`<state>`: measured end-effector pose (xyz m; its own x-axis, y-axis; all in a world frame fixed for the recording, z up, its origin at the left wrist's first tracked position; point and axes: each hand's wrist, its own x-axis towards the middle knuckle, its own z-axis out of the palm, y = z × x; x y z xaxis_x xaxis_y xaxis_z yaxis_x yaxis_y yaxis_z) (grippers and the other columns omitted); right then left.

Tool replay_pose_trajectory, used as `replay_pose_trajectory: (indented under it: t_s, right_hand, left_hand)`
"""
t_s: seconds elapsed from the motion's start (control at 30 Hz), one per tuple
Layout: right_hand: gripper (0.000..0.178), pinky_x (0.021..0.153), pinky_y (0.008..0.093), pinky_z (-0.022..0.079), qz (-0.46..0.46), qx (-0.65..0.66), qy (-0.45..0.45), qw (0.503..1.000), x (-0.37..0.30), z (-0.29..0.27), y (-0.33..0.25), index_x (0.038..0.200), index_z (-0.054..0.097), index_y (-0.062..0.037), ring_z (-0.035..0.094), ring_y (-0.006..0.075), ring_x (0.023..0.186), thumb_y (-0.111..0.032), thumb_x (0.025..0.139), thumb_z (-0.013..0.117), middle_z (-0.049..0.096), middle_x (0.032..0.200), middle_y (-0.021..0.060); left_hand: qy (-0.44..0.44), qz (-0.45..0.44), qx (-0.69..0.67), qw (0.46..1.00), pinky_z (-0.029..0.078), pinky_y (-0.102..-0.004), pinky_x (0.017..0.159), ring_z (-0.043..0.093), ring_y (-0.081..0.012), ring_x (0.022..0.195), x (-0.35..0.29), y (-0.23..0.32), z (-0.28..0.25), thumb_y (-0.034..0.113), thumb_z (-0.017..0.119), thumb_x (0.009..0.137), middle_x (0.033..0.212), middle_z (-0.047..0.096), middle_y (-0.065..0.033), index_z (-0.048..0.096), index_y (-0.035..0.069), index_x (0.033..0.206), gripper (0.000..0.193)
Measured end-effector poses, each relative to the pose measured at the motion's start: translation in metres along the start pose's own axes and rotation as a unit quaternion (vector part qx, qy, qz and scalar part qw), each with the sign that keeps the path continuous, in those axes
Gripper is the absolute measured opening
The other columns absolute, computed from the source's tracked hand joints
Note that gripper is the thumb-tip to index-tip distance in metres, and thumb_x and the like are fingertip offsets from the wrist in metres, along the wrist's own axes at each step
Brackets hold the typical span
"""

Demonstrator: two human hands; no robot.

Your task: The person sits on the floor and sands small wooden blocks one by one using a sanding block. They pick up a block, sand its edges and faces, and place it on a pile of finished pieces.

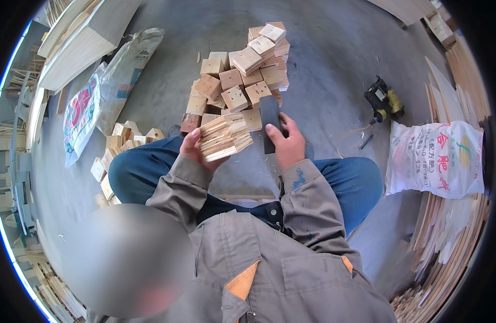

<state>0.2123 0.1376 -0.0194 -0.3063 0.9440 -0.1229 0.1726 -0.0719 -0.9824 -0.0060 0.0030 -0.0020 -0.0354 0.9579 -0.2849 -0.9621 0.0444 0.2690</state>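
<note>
My left hand [193, 148] is closed round a block of layered wood [225, 137], its rough, striped side turned up. In my right hand [289, 142] is a dark grey flat slab [269, 121], held upright by its right edge with the thumb across its face. Whether that slab is wrapped in sandpaper I cannot tell. A narrow gap parts the slab from the layered block. Just beyond both hands rises a heap of pale wooden blocks [230, 79], many with small holes in their faces. One reddish block [190, 123] lies at the heap's near left corner.
More blocks [114, 141] lie by my left knee. Plastic sacks [130, 70] and stacked boards [86, 48] are at the far left. On the right are a black and yellow-green power tool [385, 99] with a thin hose, a full white sack [435, 159] and piled wood strips [447, 247].
</note>
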Motion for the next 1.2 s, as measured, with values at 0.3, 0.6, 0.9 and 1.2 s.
replay_pose_trajectory:
  t_s: [0.3, 0.6, 0.9, 1.2]
  right_hand:
    - [0.063, 0.099, 0.0317, 0.051, -0.028, 0.147, -0.044, 0.988, -0.014, 0.017, -0.022, 0.143, 0.053, 0.0048, 0.064, 0.0201, 0.115, -0.024, 0.093, 0.078, 0.065, 0.131, 0.0182]
    - [0.067, 0.103, 0.0465, 0.048, -0.28, -0.182, -0.023, 0.942, -0.02, 0.023, -0.018, 0.137, 0.061, -0.0013, 0.059, 0.0399, 0.119, -0.023, 0.078, 0.085, 0.062, 0.13, 0.0232]
    - [0.072, 0.1, 0.0506, 0.046, -0.31, -0.269, -0.123, 0.903, -0.038, 0.024, -0.029, 0.134, 0.065, -0.0205, 0.057, 0.039, 0.12, -0.017, 0.066, 0.089, 0.057, 0.136, 0.0173]
    - [0.073, 0.108, 0.0468, 0.044, -0.253, -0.189, -0.034, 0.948, -0.017, 0.004, -0.014, 0.137, 0.062, -0.0065, 0.055, 0.0392, 0.126, -0.014, 0.068, 0.088, 0.059, 0.136, 0.0217]
  left_hand:
    - [0.055, -0.022, 0.064, 0.996, 0.058, -0.0493, 0.093, 0.062, -0.0335, 0.124, -0.001, 0.008, -0.022, 0.033, 0.07, 0.092, 0.139, 0.062, -0.0163, 0.05, 0.008, 0.147, 0.063]
    - [0.105, 0.071, 0.123, 0.984, 0.049, -0.0504, 0.11, 0.063, -0.0336, 0.124, 0.011, -0.007, -0.016, 0.021, 0.072, 0.087, 0.133, 0.064, -0.0173, 0.053, -0.002, 0.14, 0.061]
    - [0.138, 0.102, 0.057, 0.984, 0.048, -0.0503, 0.111, 0.063, -0.0335, 0.124, 0.017, 0.004, -0.032, 0.021, 0.066, 0.09, 0.135, 0.064, -0.0189, 0.055, -0.002, 0.139, 0.055]
    - [0.218, 0.107, 0.07, 0.968, 0.053, -0.0446, 0.099, 0.066, -0.03, 0.116, 0.011, 0.009, -0.011, 0.031, 0.068, 0.091, 0.132, 0.066, -0.0125, 0.056, 0.01, 0.143, 0.057]
